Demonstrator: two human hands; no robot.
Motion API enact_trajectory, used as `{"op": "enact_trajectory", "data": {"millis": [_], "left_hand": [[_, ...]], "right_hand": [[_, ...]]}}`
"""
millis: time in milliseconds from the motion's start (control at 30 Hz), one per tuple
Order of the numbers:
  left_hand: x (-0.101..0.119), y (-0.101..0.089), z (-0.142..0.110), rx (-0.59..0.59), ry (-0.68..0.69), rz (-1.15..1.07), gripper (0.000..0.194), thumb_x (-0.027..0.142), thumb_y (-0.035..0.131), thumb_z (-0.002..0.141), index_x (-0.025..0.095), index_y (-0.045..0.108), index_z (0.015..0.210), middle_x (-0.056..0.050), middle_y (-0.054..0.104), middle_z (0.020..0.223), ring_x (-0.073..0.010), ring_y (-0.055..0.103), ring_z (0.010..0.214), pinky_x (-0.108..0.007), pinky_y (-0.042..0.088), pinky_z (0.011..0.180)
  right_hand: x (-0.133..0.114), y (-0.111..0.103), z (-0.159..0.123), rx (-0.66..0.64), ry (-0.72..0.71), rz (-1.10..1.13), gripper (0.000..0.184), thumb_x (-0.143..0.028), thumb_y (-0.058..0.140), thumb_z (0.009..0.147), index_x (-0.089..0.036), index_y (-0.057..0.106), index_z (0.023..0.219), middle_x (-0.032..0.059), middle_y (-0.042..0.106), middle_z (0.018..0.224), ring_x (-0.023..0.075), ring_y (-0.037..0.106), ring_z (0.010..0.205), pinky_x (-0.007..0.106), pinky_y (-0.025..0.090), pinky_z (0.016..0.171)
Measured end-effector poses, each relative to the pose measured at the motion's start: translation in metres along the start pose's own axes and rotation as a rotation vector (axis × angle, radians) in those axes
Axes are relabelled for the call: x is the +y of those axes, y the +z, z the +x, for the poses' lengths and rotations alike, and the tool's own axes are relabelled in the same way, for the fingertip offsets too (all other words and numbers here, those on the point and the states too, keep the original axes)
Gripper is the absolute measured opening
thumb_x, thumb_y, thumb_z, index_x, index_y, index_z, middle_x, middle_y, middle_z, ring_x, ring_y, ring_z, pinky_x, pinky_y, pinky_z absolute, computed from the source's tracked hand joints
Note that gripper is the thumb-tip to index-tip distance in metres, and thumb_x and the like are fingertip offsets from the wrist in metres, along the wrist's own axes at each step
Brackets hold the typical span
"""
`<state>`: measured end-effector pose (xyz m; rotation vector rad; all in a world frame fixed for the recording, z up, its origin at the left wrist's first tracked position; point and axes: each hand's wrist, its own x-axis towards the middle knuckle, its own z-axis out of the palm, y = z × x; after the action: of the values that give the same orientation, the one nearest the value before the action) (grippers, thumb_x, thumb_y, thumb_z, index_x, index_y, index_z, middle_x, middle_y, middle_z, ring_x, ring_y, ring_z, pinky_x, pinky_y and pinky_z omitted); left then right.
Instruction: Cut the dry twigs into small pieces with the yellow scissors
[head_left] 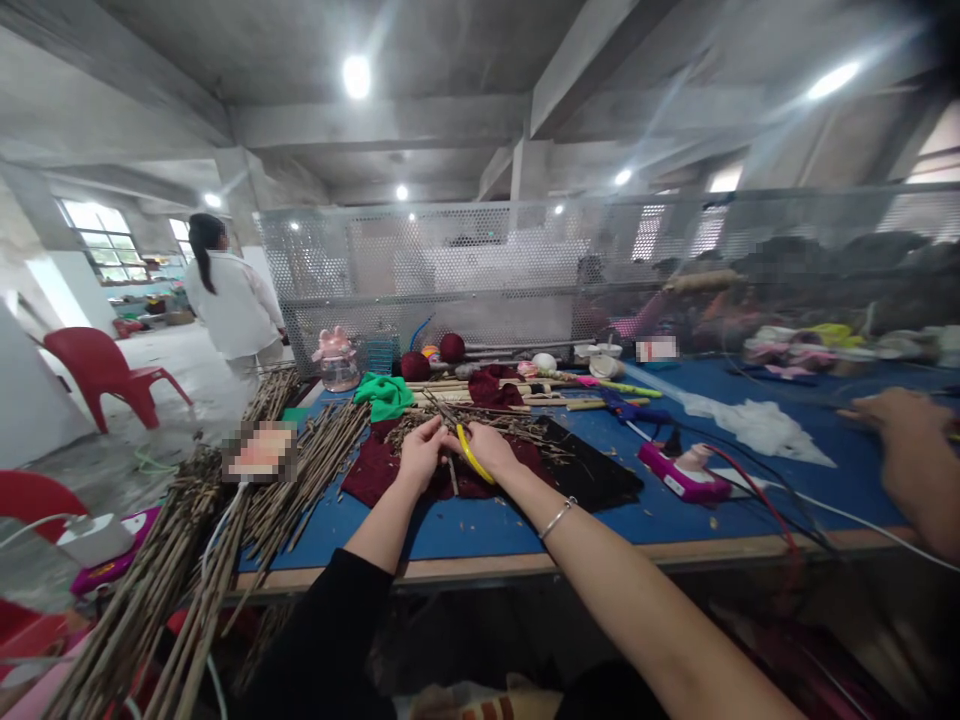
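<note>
Both my hands are close together over the middle of the blue table, above a dark red cloth (367,475) strewn with twig pieces (529,432). My right hand (486,452) is closed around scissors with a yellow handle (471,455); the blades point away and are partly hidden among twigs. Just beside it, my left hand (423,450) pinches a thin twig (453,475), whose lower end shows below the fingers. A black cloth (589,470) lies to the right of the twig pieces. Long dry stalks (322,465) are bunched at the left.
A purple power strip (682,474), cables and a blue glue gun (630,410) lie right. Green cloth (385,396), yarn balls (451,348) and a jar (339,365) stand before a perforated metal screen (487,265). Another person's hand (896,415) is far right; a person (236,300) stands left.
</note>
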<state>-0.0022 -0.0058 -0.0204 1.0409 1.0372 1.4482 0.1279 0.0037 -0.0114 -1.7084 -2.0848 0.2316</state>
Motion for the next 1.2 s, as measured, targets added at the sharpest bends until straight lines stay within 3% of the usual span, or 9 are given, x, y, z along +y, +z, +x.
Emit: {"op": "enact_trajectory", "data": {"millis": [200,400,667,900,1200], "left_hand": [[0.000,-0.002,0.001,-0.006,-0.011,0.059,0.045,0.023,0.064,0.067,0.011,0.057,0.110,-0.004,0.065,0.075,-0.0026,0.041,0.038,-0.016,0.036,0.033],[0.001,-0.002,-0.002,-0.043,-0.019,0.088,0.044,0.024,0.065,0.064,0.013,0.060,0.106,-0.002,0.064,0.068,-0.0048,0.046,0.044,-0.014,0.033,0.034],[0.005,-0.005,-0.006,0.045,-0.010,0.124,0.052,0.036,0.070,0.057,0.010,0.061,0.101,-0.005,0.064,0.077,-0.0052,0.047,0.047,-0.016,0.031,0.036],[0.004,-0.007,-0.005,0.002,0.027,0.082,0.056,0.042,0.071,0.055,0.011,0.061,0.101,-0.004,0.064,0.075,-0.0020,0.039,0.041,-0.016,0.027,0.037],[0.002,-0.006,-0.004,0.004,-0.004,0.011,0.043,0.040,0.072,0.053,0.011,0.063,0.083,0.000,0.058,0.064,-0.0041,0.043,0.046,-0.015,0.030,0.040]], "right_hand": [[-0.001,-0.002,0.004,-0.006,-0.053,0.024,0.063,-0.069,0.039,0.071,-0.015,0.051,0.101,0.0122,0.063,0.095,0.0234,0.059,0.087,0.026,0.038,0.066],[0.000,-0.006,0.010,-0.097,0.011,-0.038,0.060,-0.069,0.039,0.071,-0.015,0.059,0.090,0.0141,0.063,0.093,0.0253,0.059,0.088,0.027,0.039,0.066],[0.007,-0.008,-0.008,0.027,0.021,-0.065,0.065,-0.073,0.040,0.067,-0.017,0.053,0.097,0.0117,0.062,0.095,0.0258,0.058,0.090,0.029,0.039,0.070],[0.011,-0.005,-0.007,0.036,-0.013,0.018,0.061,-0.068,0.047,0.066,-0.016,0.052,0.097,0.0117,0.060,0.097,0.0246,0.057,0.091,0.027,0.038,0.069],[0.004,0.001,-0.004,0.007,-0.077,0.151,0.056,-0.063,0.052,0.068,-0.015,0.053,0.096,0.0109,0.060,0.096,0.0199,0.057,0.087,0.024,0.038,0.069]]}}
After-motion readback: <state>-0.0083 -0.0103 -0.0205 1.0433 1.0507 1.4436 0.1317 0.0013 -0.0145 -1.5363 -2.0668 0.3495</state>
